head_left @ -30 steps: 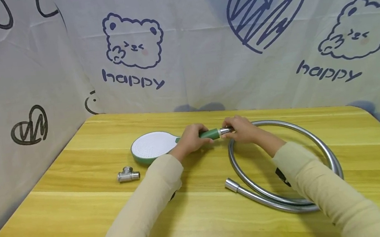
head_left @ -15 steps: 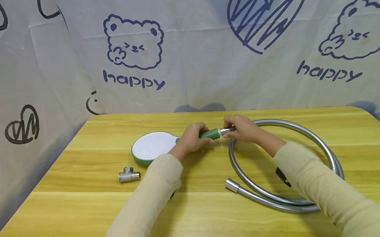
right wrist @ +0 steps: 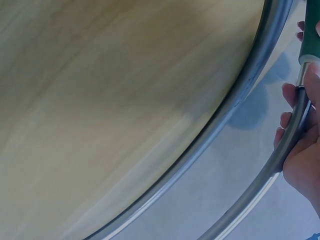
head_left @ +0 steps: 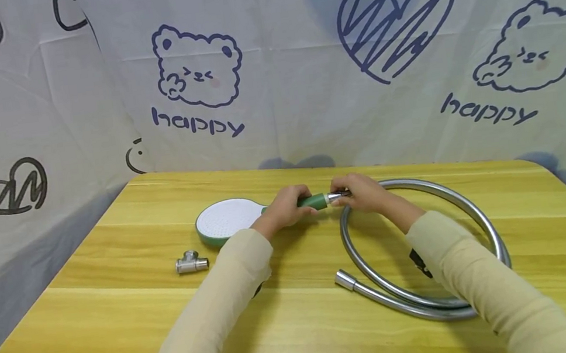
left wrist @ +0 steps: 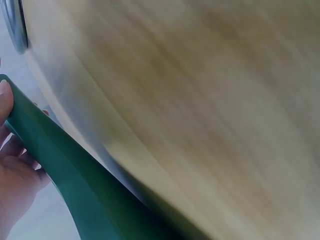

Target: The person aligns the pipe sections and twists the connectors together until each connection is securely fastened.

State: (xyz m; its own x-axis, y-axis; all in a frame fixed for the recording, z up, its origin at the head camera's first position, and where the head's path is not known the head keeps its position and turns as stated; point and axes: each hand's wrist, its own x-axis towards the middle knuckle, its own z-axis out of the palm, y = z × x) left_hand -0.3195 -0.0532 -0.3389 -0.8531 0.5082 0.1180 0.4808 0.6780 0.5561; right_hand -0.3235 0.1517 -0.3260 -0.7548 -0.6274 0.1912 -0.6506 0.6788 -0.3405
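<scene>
My left hand (head_left: 287,206) grips the green handle of a shower head (head_left: 230,218), whose white spray face points up at the left. In the left wrist view the green handle (left wrist: 75,165) runs past the curled fingers. My right hand (head_left: 361,191) pinches the metal end fitting of a silver shower hose (head_left: 455,196), right at the handle's end. The right wrist view shows the fingers around the hose (right wrist: 295,130) just below the green handle (right wrist: 311,40). How far the fitting sits on the handle's thread is hidden by the fingers.
The hose lies coiled on the wooden table (head_left: 122,337), its free end with a chrome nut (head_left: 346,279) facing left. A small metal angle valve (head_left: 191,262) lies left of my left forearm. A printed cloth (head_left: 301,109) hangs behind the table.
Both hands keep their holds at the joint between handle and hose, with only slight finger movement in the right hand. The view has tilted a little.
</scene>
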